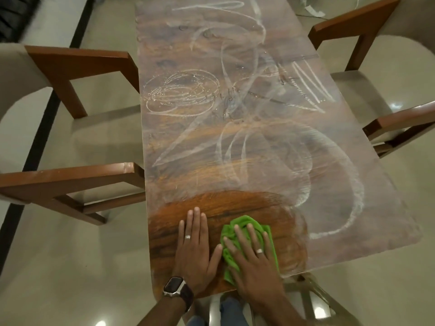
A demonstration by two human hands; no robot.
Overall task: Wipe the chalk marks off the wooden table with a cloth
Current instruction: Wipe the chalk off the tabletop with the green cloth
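A long wooden table (169, 234) stretches away from me. White chalk marks (181, 92) in loops, scribbles and hazy smears cover most of it; the patch nearest me shows dark bare wood. My right hand (251, 260) lies flat with spread fingers on a crumpled green cloth (249, 222) near the front edge, pressing it to the wood. My left hand (194, 245) rests flat on the bare wood just left of the cloth, fingers straight, a watch on the wrist.
Cushioned chairs with brown wooden frames flank the table: two on the left (77, 60) (70, 182) and two on the right (353, 22) (400, 123). A pale stool (313, 292) stands under the near end. Glossy tiled floor (94, 267) surrounds everything.
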